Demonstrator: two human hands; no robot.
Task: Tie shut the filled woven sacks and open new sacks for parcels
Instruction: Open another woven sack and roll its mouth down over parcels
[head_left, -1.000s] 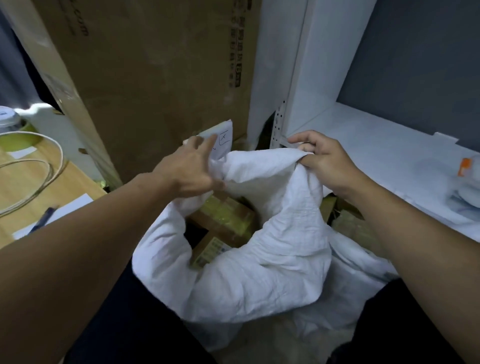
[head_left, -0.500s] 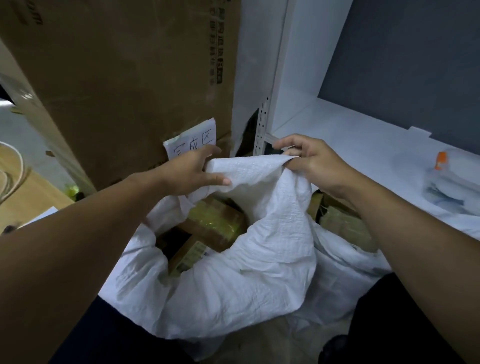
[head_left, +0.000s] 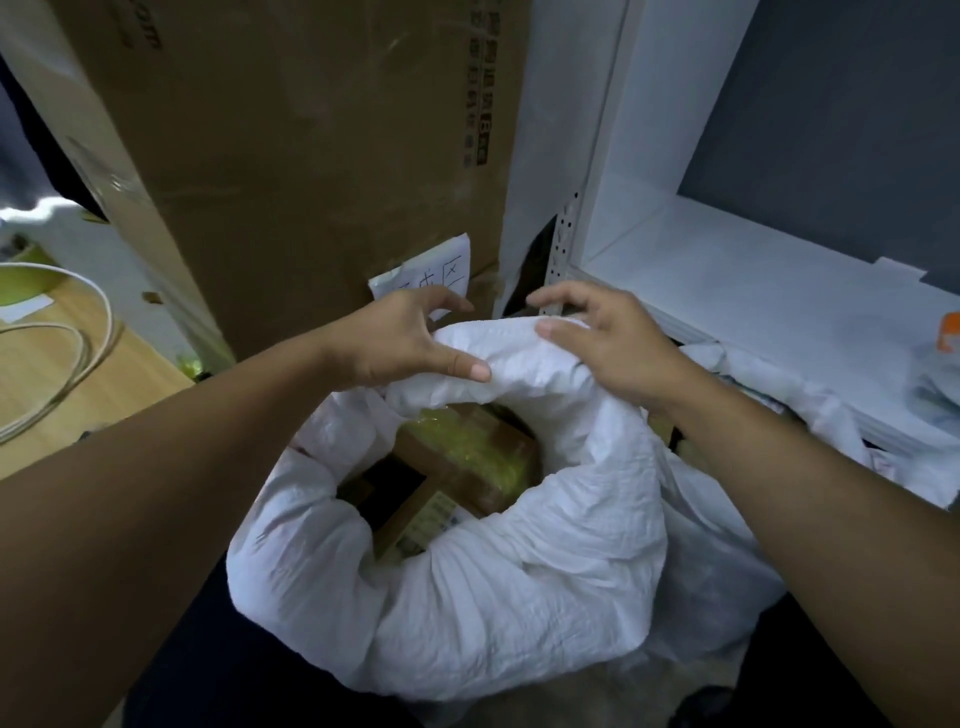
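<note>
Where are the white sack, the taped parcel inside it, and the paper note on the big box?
white sack (head_left: 519, 597), head view, bulging front wall.
taped parcel (head_left: 467, 449), head view, yellow-taped top.
paper note (head_left: 447, 262), head view, upper right part.

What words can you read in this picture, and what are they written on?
"区": handwritten, last character on the paper note on the cardboard box; earlier characters partly hidden by the left hand.
Vertical black print on the cardboard box: too blurred to read.
"om": end of a tilted word at the box's top left; rest cut off.
Parcel label inside the woven sack: too small to read.
</note>
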